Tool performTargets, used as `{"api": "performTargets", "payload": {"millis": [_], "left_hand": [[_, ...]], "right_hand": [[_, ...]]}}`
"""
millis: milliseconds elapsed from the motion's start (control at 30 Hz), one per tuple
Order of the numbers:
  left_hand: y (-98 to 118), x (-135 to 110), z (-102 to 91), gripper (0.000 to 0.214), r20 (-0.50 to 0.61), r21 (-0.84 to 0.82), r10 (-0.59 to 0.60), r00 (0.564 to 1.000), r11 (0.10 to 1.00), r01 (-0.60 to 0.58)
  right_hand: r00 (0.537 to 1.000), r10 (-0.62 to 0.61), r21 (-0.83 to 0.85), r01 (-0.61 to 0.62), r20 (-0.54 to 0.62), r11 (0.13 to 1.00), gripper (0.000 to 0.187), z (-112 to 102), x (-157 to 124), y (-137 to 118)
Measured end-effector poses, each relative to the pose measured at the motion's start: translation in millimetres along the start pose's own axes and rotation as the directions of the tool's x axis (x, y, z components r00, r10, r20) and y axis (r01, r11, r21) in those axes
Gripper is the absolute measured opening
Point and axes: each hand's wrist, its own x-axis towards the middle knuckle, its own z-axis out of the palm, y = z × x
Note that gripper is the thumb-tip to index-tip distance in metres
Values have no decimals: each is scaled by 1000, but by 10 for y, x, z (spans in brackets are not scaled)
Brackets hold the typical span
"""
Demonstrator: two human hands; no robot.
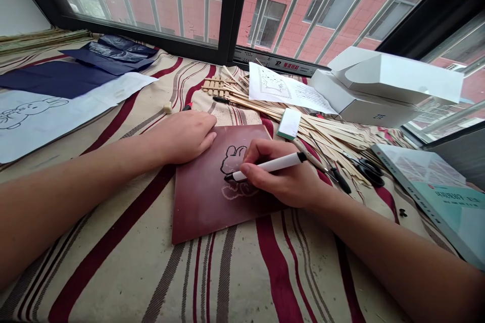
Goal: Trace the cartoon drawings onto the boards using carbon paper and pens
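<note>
A dark red board point(206, 197) lies on the striped cloth, with a rabbit outline point(232, 161) partly inked in black on it. My right hand point(282, 176) is closed round a white marker point(271, 165), whose black tip touches the rabbit drawing. My left hand point(184, 136) lies flat, fingers together, on the board's upper left corner and holds it down.
Thin bamboo strips point(322, 133), an eraser block point(289, 123), scissors point(366, 169) and a printed rabbit sheet point(282, 88) lie behind the board. White boxes point(379, 88) and a book point(435, 192) sit at the right. Blue carbon paper point(56, 78) and a rabbit drawing sheet point(34, 113) lie left.
</note>
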Motion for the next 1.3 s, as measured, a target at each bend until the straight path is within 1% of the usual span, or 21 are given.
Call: {"api": "performTargets", "payload": {"millis": [200,267,333,400,467,633,900,1100,1300], "left_hand": [[10,-2,-10,34,26,17,1,1000,1000,-1],[6,-2,-6,34,23,7,5,1000,1000,-5],[0,0,-1,34,18,5,3,1000,1000,-3],[-5,2,3,33,19,15,2,1000,1000,-3],[-6,3,4,33,22,26,5,1000,1000,-6],[3,-2,-1,34,28,25,-6,1000,1000,5],[12,-4,-13,34,31,20,-19,999,1000,18],[13,-3,-24,35,40,26,-13,999,1000,12],[16,-5,-26,31,36,33,-13,999,999,12]], "right_hand": [[998,-20,-54,23,58,998,17,15,-23,-35],[998,-19,-31,21,56,999,17,22,-26,-33],[1000,-1,30,1,3,1000,20,28,-24,-19],[997,26,87,-20,-74,996,23,30,-19,-2],[992,56,105,-44,-110,993,24,31,-14,9],[998,51,86,-49,-25,995,23,39,-15,6],[1000,15,28,-15,9,999,20,14,4,-14],[999,34,9,-34,15,999,17,5,0,-23],[1000,19,-5,-19,13,1000,20,-13,-7,10]]}}
